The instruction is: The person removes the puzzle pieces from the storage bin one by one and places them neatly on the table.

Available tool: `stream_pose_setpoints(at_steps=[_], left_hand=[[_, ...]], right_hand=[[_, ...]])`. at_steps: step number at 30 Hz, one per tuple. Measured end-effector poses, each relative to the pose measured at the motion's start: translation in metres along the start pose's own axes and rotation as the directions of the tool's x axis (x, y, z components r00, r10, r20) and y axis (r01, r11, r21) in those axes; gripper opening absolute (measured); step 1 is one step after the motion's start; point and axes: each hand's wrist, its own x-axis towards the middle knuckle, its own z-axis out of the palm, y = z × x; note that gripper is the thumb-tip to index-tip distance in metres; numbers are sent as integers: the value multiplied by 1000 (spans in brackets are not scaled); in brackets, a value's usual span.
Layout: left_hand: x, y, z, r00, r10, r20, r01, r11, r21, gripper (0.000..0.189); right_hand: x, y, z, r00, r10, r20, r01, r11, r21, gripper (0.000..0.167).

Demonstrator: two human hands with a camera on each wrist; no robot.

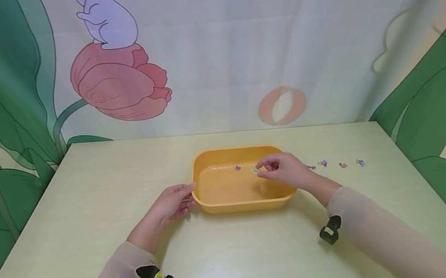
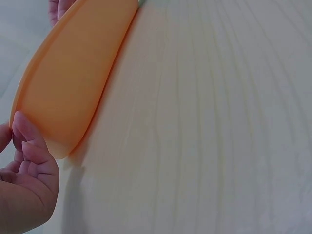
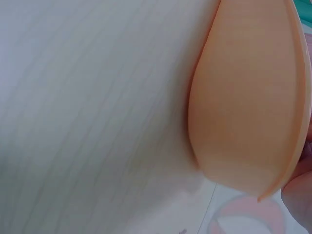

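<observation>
A yellow-orange plastic tray (image 1: 231, 207) with rounded corners stands on the table. My left hand (image 1: 174, 204) pinches the tray's left rim between thumb and fingers; the left wrist view shows this hand (image 2: 31, 180) at the tray's end wall. Over the tray's right half, my right hand (image 1: 285, 169) pinches a small flat green-and-white piece (image 1: 255, 170) between thumb and index finger. A tiny purple piece (image 1: 237, 168) lies inside the tray, left of that hand. In the right wrist view the tray wall (image 3: 243, 107) mostly hides the right hand.
Several small colourful pieces (image 1: 342, 165) lie in a row on the pale table (image 1: 237, 257), right of the tray. Some sit partly behind the right hand. A curtain (image 1: 213, 56) printed with flowers and leaves hangs along the table's back edge.
</observation>
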Motion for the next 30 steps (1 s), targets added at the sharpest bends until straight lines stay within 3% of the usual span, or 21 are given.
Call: stream_pose_setpoints(at_steps=[23,30], left_hand=[[-1,3,0,1000,-11,2,11,1000,-8,35],[0,1,-1,1000,-1,13,1,1000,-12,34]], right_hand=[[-27,18,-29,997,74,-36,-73,997,29,24],[-36,26,-38,988,143,-59,-143,990,-2,25]])
